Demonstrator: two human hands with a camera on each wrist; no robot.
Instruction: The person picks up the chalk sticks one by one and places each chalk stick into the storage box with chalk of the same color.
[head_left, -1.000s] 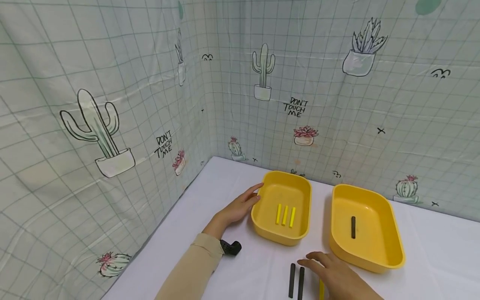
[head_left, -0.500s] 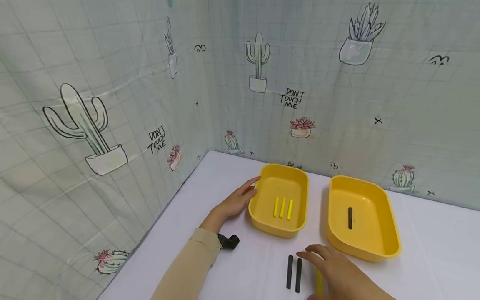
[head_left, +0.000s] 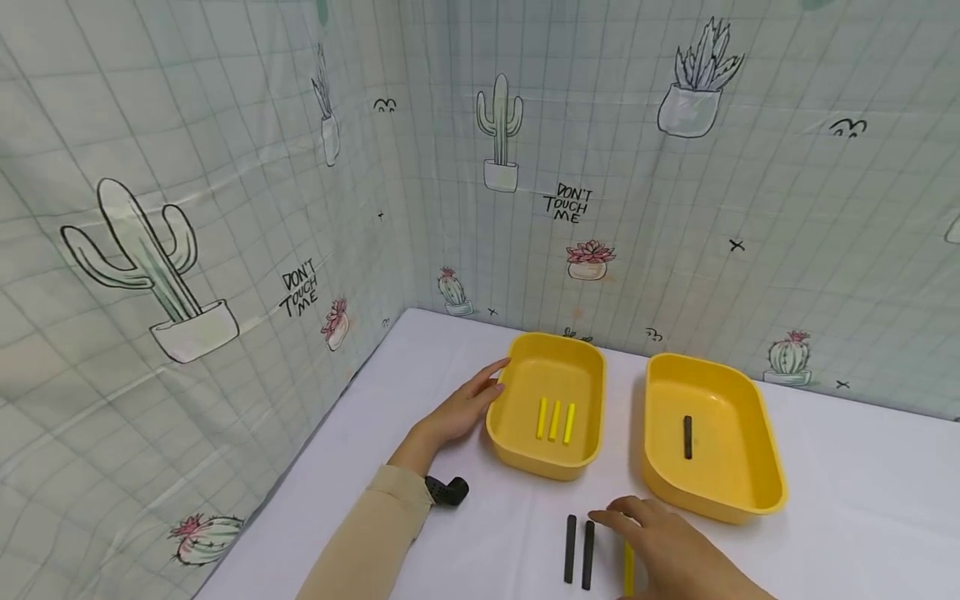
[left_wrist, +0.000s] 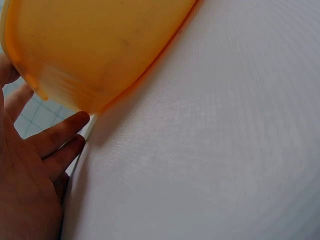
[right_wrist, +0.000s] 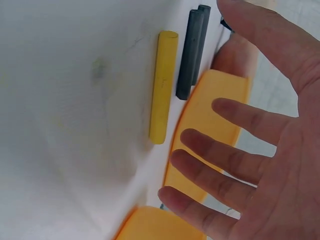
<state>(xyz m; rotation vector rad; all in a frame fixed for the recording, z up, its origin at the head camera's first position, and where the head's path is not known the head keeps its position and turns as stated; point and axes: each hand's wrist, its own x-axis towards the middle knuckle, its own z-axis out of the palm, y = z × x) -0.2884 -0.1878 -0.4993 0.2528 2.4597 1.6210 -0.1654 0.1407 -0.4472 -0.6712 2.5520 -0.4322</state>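
yellow stick near right grip — left grip touching left tray

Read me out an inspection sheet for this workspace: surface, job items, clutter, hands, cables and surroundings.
Surface: plain white tablecloth.
Job items: left tray, holding three yellow sticks; right tray, holding one black stick; two black sticks and a loose yellow stick on the tablecloth.
Clutter: nothing seen.
Hands: left hand at the left tray's edge; right hand holding nothing, near the loose yellow stick; black device at the left wrist.
Cables: nothing seen.
Surroundings: cactus-print cloth behind and on the left.
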